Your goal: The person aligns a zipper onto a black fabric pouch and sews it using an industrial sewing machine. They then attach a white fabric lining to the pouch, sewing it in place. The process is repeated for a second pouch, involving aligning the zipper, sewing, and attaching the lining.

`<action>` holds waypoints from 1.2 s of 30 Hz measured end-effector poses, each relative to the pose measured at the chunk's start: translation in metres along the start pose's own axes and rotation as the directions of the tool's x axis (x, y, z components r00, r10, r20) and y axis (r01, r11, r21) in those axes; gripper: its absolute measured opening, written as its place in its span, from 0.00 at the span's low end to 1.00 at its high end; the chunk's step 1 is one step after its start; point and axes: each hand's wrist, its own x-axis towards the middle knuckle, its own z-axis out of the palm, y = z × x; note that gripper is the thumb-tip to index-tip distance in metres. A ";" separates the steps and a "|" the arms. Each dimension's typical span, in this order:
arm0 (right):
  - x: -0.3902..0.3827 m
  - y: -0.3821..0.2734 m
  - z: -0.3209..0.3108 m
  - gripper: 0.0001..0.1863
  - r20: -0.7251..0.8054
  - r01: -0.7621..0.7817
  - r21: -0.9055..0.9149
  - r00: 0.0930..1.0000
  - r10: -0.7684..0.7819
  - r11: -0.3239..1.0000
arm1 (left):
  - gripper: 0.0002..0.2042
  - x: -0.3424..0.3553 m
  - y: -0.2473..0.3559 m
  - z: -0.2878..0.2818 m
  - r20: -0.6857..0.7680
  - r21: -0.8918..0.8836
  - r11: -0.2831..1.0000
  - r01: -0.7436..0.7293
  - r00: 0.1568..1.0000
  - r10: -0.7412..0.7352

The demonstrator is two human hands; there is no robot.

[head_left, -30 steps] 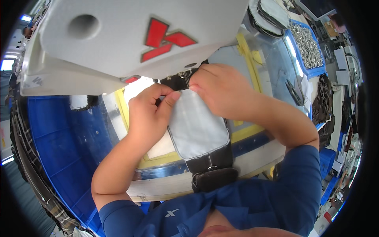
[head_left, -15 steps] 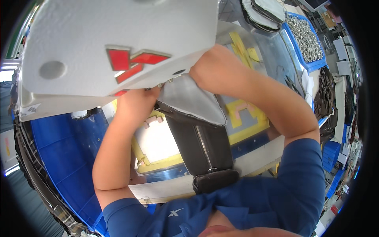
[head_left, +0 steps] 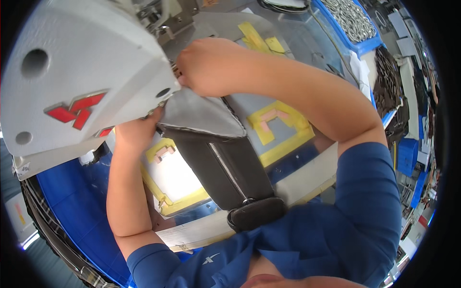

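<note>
A black bag (head_left: 218, 168) with a metal zipper lies across the work surface, its grey lining (head_left: 201, 113) turned up at the far end beside a sewing machine (head_left: 96, 72). My right hand (head_left: 206, 67) is closed at the lining's far edge, close to the machine head; its fingertips are mostly hidden. At the bag's left corner, my left hand (head_left: 137, 132) pinches the edge just below the machine head, which covers part of the fingers. A small black zipped pouch (head_left: 257, 213) sits at the bag's near end, against my shirt.
Yellow tape (head_left: 281, 139) borders openings in the work surface. Blue sheeting (head_left: 81, 211) hangs at the left. To the far right stand a blue bin (head_left: 353, 24) of metal rings and a pile of dark pieces (head_left: 386, 79). A cable (head_left: 336, 41) runs near the bin.
The view has shifted, so the machine head appears farther left and its far-side mechanism shows. Both hands and the bag's far end also sit farther left in the picture; both hands stay on the bag.
</note>
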 end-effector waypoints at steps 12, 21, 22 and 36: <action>-0.002 -0.001 -0.003 0.16 -0.013 -0.058 0.026 0.998 0.058 0.998 | 0.11 0.004 0.009 -0.002 -0.005 0.016 0.999 -0.043 0.999 0.043; -0.002 0.002 -0.001 0.15 -0.037 -0.034 -0.004 0.999 0.034 0.999 | 0.15 0.001 0.007 -0.002 0.006 -0.017 0.992 0.124 0.992 -0.124; -0.002 0.004 0.000 0.15 -0.048 -0.020 -0.008 0.999 0.020 1.000 | 0.14 0.002 0.008 -0.002 -0.008 -0.010 0.998 0.062 0.998 -0.062; -0.009 0.013 -0.003 0.15 -0.032 -0.019 -0.006 0.999 0.019 1.000 | 0.10 0.004 0.008 -0.001 -0.050 0.061 0.983 -0.173 0.983 0.176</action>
